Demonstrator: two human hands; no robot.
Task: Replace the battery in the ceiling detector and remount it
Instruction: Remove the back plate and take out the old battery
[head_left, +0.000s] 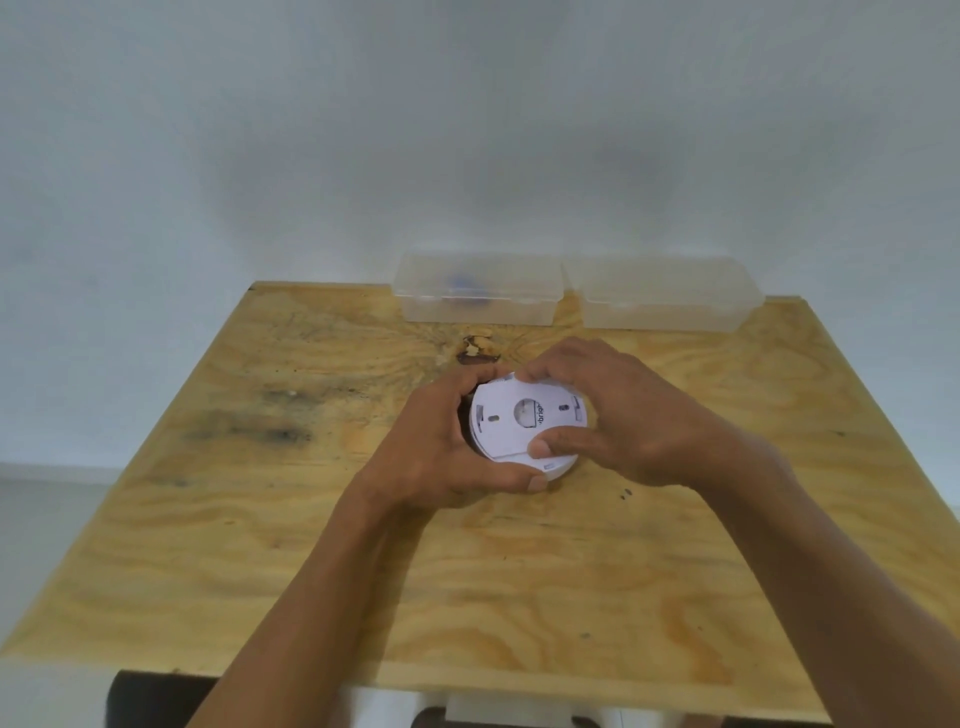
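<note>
A round white ceiling detector (511, 423) is held over the middle of the plywood table (519, 571), its flat back plate facing up with a central round opening and two small slots. My left hand (441, 452) cups its left and near side, thumb on the lower rim. My right hand (618, 415) grips the right side, fingers over the far edge and thumb on the plate's near edge. The detector's underside and any battery are hidden.
Two clear lidded plastic boxes stand at the table's far edge: the left box (478, 291) holds something blue and dark, the right box (662, 299) shows nothing inside. A pale wall rises behind. A dark knot (475, 351) marks the wood behind the hands.
</note>
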